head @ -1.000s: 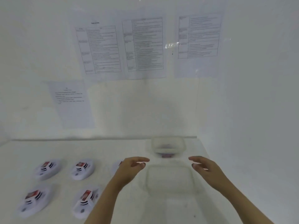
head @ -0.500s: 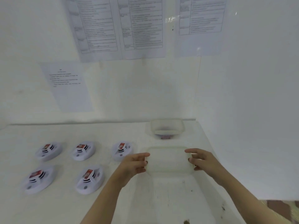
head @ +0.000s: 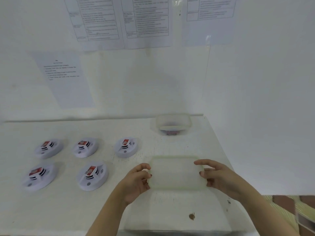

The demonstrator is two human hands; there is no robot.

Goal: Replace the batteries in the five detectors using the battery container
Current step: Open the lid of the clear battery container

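Detectors sit in two rows on the white desk (head: 105, 130), out at nine to ten o'clock from the hands: the far-left detector (head: 48, 148), far-middle detector (head: 84, 147) and far-right detector (head: 126, 147) behind, the near-left detector (head: 38, 176) and near-right detector (head: 92, 175) in front. Each is a round white body with a red-labelled block on top. The battery container (head: 173, 123), clear plastic, stands uncovered at twelve o'clock by the desk's back edge, well apart from the hands; something red and dark lies in it, too blurred to name. A translucent, green-rimmed lid (head: 175, 172) is at the middle. The left hand (head: 136, 183) grips its nine o'clock edge, fingers (head: 144, 167) curled round the rim. The right hand (head: 221, 179) holds the three o'clock edge, fingers curled onto it, the forefinger stretched over the far corner. Whether the lid touches the desk I cannot tell. A brown stain (head: 192, 216) marks the desk at five o'clock of the lid, and printed sheets (head: 146, 21) hang on the wall at twelve
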